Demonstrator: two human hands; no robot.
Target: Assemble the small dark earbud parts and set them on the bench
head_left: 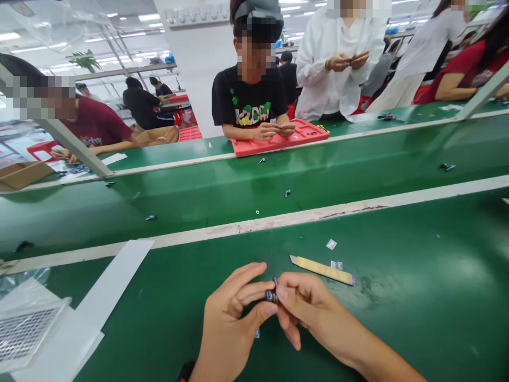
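Observation:
A small dark earbud, black and blue with a round end, is pinched between both hands above the green bench. My left hand has its thumb and a finger closed on the left side of it, with the index finger stretched out above. On the other side, the thumb and fingertips of my right hand grip the earbud and partly hide it. Just beyond my right hand lies a yellow utility knife, its blade pointing left. Small printed square stickers lie near the knife.
White paper sheets and a white mesh-patterned tray lie at the left. Past a pale rail runs a green conveyor belt with scattered earbuds. Across it, a person handles something small over a red tray.

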